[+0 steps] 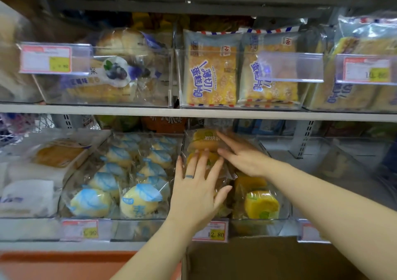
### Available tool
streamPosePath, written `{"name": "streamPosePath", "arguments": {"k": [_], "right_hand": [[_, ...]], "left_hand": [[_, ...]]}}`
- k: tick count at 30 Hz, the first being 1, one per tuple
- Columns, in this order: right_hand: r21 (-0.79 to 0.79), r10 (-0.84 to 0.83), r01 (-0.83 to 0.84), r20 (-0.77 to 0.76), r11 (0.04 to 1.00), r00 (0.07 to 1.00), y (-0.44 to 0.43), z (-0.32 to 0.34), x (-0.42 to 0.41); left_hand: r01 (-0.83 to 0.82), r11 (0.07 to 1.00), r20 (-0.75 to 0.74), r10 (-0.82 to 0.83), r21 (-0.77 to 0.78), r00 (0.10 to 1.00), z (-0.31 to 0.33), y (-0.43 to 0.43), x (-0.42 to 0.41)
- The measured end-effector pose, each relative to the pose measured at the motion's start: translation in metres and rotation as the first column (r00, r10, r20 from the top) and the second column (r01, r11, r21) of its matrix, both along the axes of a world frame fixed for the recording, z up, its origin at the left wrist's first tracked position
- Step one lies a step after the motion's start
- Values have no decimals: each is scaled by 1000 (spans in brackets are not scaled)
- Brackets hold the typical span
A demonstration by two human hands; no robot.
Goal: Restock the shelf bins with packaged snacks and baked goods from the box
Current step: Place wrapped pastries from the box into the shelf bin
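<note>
The golden-yellow rolls (pixel 261 204) bear green marks, the pale-yellow buns (pixel 139 200) blue-and-white wrappers, the sliced-cake packs (pixel 211 71) red-and-blue striped edges, and the price tags (pixel 211 230) red borders with yellow patches.

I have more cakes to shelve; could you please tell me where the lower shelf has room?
The clear bin right of the yellow cake bin looks largely bare. That cake bin, under left hand and right hand, and the blue-wrapped bun bin are crowded.

Red-edged price tags (pixel 46 59), grey shelf board (pixel 129 109)
</note>
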State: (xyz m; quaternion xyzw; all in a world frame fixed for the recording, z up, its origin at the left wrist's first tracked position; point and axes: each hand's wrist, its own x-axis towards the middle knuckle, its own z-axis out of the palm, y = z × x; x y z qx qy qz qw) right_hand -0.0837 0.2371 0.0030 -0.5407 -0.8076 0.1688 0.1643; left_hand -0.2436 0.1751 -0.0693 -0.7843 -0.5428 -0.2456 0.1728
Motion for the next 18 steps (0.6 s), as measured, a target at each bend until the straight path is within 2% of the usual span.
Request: {"name": "streamPosePath", "arguments": {"k": [2, 5, 7, 9, 11, 13, 15, 16, 18], "right_hand": [[151, 26, -23, -14, 988, 1000, -21, -4, 11], [406, 73, -76, 23, 911, 997, -69, -20, 37], [467, 112, -146, 102, 872, 989, -102, -35, 57], [427, 147, -207, 170, 880, 974, -129, -54, 79], [347, 158, -234, 234, 908, 959, -149, -75, 103], [206, 165, -234, 305, 950, 938, -162, -95, 124], [35, 172, -200, 382, 979, 908, -164, -116, 142], [-59, 169, -159, 431, 986, 886, -163, -125, 150], [-232, 197, -82, 529, 969, 826, -159, -144, 161]], "left_hand": [[38, 996, 1, -38, 79, 999, -2, -11, 2], [154, 964, -4, -156, 215, 988, -8, -34, 13], [268, 927, -22, -272, 262, 962, -16, -52, 24], [390, 899, -99, -378, 201, 921, -31, -65, 35], [497, 867, -211, -479, 38, 852, -46, -72, 49], [472, 837, -323, -543, -277, 775, -56, -81, 68], [266, 772, -401, -552, -577, 731, -72, -80, 88], [151, 706, -405, -552, -692, 729, -81, -78, 98], [19, 581, -379, -555, -814, 741, -103, -72, 117]]}}
